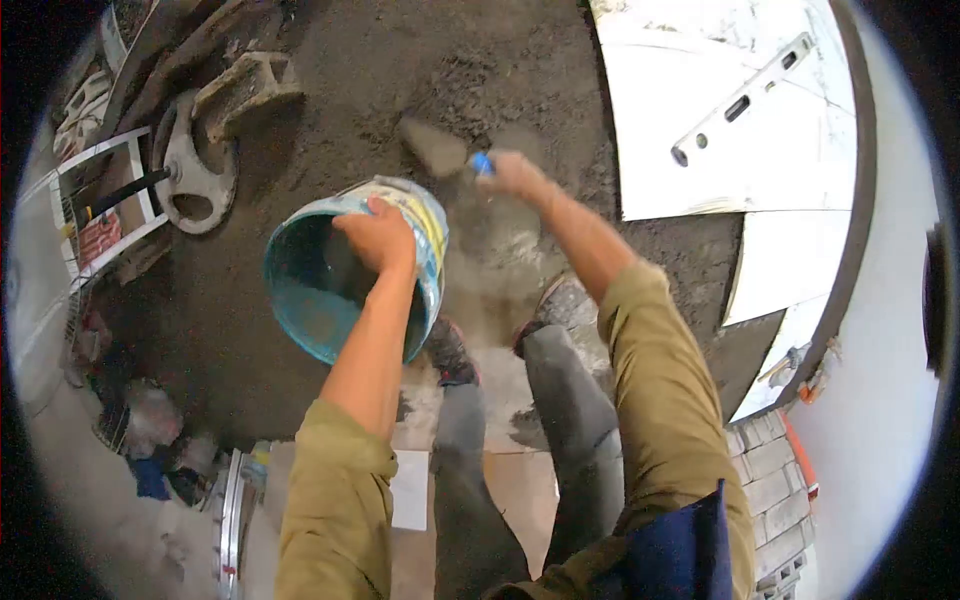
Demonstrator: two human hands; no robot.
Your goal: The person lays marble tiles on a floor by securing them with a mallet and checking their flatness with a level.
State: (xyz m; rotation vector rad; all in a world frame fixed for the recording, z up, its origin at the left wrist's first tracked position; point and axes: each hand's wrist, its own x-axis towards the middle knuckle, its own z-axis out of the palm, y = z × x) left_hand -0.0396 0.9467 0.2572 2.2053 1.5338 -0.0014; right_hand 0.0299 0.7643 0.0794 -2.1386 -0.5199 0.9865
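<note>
A teal bucket [325, 290] with a yellow and white label is tilted on its side, its mouth facing me. My left hand [380, 237] grips its rim, fingers wrapped over the edge. To the right of it, my right hand [512, 177] is closed around the blue handle of a trowel [435, 148], whose blade points left over the grey wet mortar [380, 70]. Motion blurs the trowel and hand slightly. A little grey residue shows inside the bucket.
Large white tiles [680, 130] lie at the right with a spirit level [740, 100] on them. A tile suction lifter [195, 175] and a white frame [105, 205] are at the left. Stacked blocks [775, 490] stand lower right. My feet are below the bucket and trowel.
</note>
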